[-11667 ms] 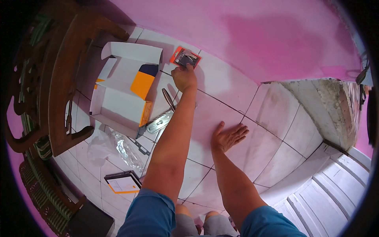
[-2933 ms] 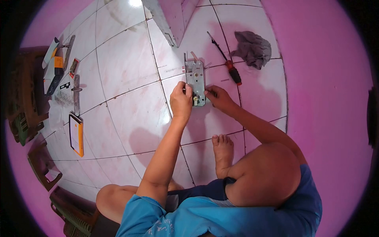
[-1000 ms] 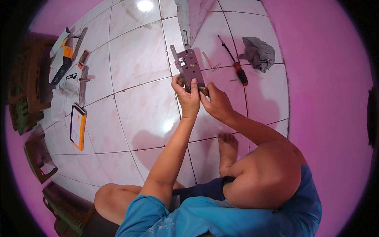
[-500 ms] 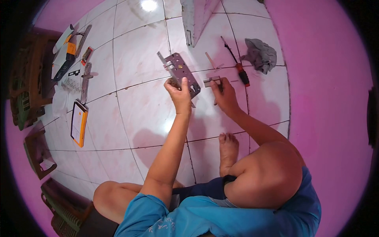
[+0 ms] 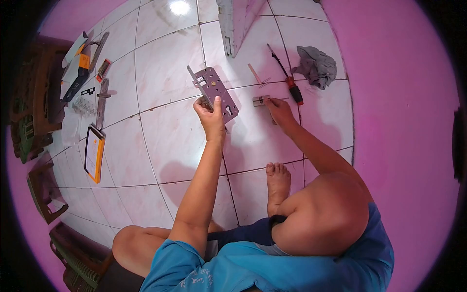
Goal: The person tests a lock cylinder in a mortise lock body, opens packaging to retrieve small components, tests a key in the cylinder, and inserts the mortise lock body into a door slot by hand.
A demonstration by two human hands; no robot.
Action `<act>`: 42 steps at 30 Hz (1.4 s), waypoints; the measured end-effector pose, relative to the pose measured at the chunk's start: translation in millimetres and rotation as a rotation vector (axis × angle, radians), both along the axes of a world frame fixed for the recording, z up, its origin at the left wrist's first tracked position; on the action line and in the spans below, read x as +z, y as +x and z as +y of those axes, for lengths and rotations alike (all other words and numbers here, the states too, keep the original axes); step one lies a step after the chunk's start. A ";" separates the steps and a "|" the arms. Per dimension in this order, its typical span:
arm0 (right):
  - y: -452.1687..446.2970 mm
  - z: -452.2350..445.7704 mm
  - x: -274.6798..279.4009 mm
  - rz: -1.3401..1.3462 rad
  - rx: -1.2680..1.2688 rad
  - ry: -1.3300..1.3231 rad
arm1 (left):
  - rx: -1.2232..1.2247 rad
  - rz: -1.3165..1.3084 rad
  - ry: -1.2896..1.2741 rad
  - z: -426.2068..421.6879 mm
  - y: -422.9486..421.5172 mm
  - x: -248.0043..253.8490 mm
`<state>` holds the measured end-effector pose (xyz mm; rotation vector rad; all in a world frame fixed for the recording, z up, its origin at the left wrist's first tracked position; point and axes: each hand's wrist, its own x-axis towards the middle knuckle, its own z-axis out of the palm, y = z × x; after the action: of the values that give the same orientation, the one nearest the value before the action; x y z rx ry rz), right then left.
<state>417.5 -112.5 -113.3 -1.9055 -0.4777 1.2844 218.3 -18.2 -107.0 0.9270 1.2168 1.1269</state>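
My left hand (image 5: 210, 118) grips the lower left side of a metal lock case (image 5: 218, 95), thumb on its face, tilted above the tiled floor. A keyhole-shaped opening shows near the case's lower end. To the right, my right hand (image 5: 281, 113) pinches a small metal lock cylinder (image 5: 260, 101), apart from the case. Something small hangs below the cylinder, too small to make out. Beyond my right hand lie a screwdriver (image 5: 292, 88) with a red and black handle and a crumpled grey cloth (image 5: 316, 67).
A door edge (image 5: 227, 29) stands at the top centre. On the left lie an open box (image 5: 75, 73), door handle plates (image 5: 102, 104), a small red packet (image 5: 103, 70), plastic wrapping (image 5: 72, 126) and an orange-edged box (image 5: 94, 153). Wooden furniture (image 5: 36, 92) borders the far left; a pink wall (image 5: 399, 121) rises right.
The cylinder has come out of the lock case and moved right in my right hand. My left hand has shifted left with the case, which was flat on the floor earlier.
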 end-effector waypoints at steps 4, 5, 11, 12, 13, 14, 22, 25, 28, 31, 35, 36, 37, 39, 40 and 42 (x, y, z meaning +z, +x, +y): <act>4.4 -0.7 5.6 -0.040 0.077 0.051 | -0.019 -0.013 -0.025 -1.4 0.6 6.9; 3.8 0.1 9.1 -0.039 0.078 0.051 | -0.020 -0.030 -0.028 -1.5 0.9 8.5; 8.2 -2.9 19.3 0.371 -0.085 -0.037 | -0.042 -0.140 -0.078 -0.8 0.8 12.0; 7.8 -2.9 18.8 0.361 -0.070 -0.024 | -0.041 -0.140 -0.078 -0.3 0.5 16.1; 7.6 -3.0 18.7 0.350 -0.056 -0.012 | -0.063 -0.210 -0.152 0.2 -0.6 20.7; 7.6 -3.7 18.3 0.350 -0.057 -0.013 | -0.087 -0.279 -0.227 0.5 -1.3 25.0; -6.5 9.4 48.9 0.354 0.038 0.117 | -0.207 -0.251 -0.327 -6.9 -3.8 28.4; -8.9 13.3 58.5 0.331 0.097 0.125 | -0.335 -0.272 -0.495 -5.2 -7.8 30.8; -9.8 15.5 61.8 0.269 0.166 0.131 | -0.381 -0.491 -0.436 -16.1 -5.6 25.2; -9.2 18.7 63.1 0.173 0.233 0.248 | -0.429 -0.671 -0.352 -15.5 -6.1 28.4; -5.1 26.4 71.0 0.128 0.285 0.247 | -0.569 -0.766 -0.410 -11.8 -12.8 26.2; -4.5 28.1 72.3 0.080 0.340 0.292 | -0.637 -0.869 -0.411 -12.6 -11.1 25.2; -4.5 29.3 73.7 0.033 0.394 0.337 | -0.705 -0.971 -0.411 -13.5 -9.8 24.4; -5.3 30.5 76.6 0.051 0.387 0.329 | -0.701 -0.964 -0.433 -15.6 -7.4 26.9; -5.8 31.0 77.9 0.070 0.384 0.319 | -0.696 -0.957 -0.433 -16.1 -6.4 30.2; -8.2 31.2 80.4 0.115 0.369 0.292 | -0.705 -0.827 -0.407 -14.3 -6.1 38.4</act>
<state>409.3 -81.3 -32.8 -1.5359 -0.9354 1.4557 212.1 -32.5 -68.6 0.4203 0.3470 0.5426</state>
